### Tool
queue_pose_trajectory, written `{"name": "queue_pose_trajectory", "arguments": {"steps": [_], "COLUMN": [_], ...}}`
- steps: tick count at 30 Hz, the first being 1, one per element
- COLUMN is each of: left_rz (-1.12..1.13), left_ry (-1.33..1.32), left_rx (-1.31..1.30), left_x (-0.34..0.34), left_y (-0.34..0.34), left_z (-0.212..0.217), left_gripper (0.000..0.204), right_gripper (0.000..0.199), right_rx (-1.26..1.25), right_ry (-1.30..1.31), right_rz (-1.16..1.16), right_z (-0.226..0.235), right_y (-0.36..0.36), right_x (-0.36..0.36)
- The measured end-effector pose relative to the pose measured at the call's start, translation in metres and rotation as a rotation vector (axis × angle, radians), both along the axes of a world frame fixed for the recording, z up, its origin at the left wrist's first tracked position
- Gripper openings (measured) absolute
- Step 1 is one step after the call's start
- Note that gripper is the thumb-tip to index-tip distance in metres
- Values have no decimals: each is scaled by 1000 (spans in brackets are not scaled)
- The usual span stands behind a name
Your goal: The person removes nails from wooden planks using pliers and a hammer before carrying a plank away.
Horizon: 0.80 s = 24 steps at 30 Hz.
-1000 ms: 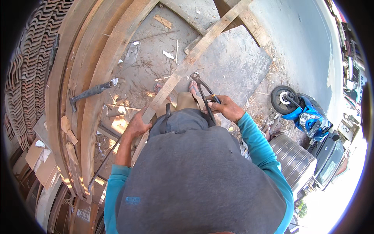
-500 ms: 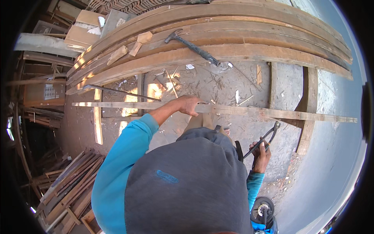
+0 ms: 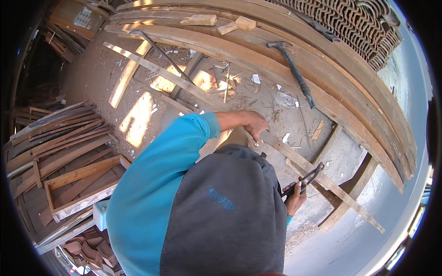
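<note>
My left hand [image 3: 256, 125] is closed around a long, thin wooden strip [image 3: 294, 155] that runs slantwise across in front of me. In my right hand [image 3: 297, 198] is a pair of dark pincers [image 3: 310, 175], the fingers wrapped round its handles. The pincers' head overlaps the strip's right part in the picture; whether it touches the wood I cannot tell. A claw hammer [image 3: 295, 69] with a dark handle rests on the stacked beams [image 3: 258, 57] beyond the strip. Past the strip's left part lies a thin pry bar [image 3: 161, 53], one end on the beams.
Small wood blocks [image 3: 227, 28] sit on the beams. Short cross timbers [image 3: 352, 195] lie underneath, with scraps and paper bits on the floor [image 3: 271, 99]. Scrap boards [image 3: 60, 142] and a wooden frame [image 3: 85, 184] are piled at left. Roof tiles [image 3: 340, 23] stand stacked at far right.
The view has turned, so the strip now slants down to the right. The pincers have come up to the strip from below it. My left hand keeps its hold.
</note>
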<state>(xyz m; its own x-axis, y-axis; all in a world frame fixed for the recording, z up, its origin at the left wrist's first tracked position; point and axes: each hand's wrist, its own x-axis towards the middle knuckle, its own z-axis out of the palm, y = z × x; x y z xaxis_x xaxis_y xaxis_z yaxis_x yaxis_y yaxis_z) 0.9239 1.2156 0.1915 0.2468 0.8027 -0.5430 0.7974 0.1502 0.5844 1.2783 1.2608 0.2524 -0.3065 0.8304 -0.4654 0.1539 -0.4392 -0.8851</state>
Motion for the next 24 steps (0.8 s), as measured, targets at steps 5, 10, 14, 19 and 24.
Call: {"name": "queue_pose_trajectory", "arguments": {"steps": [5, 10, 14, 19, 24], "left_rz": [-10, 36, 36, -32, -42], "left_ry": [-41, -199, -73, -123, -146], "left_rx": [75, 167, 37, 53, 103], "left_x": [-9, -9, -4, -5, -7], "left_y": [0, 15, 19, 18, 14], "left_z": [5, -2, 12, -4, -2], "left_gripper": [67, 78, 82, 84, 81], "right_gripper": [39, 39, 47, 35, 34], "right_rx": [143, 541, 937, 625, 622], "right_ry": [-72, 9, -148, -379, -410], "right_rz": [88, 28, 117, 207, 179], "right_z": [28, 70, 52, 12, 27], "right_y": [24, 93, 142, 144, 139], "right_x": [-72, -158, -217, -228, -232]}}
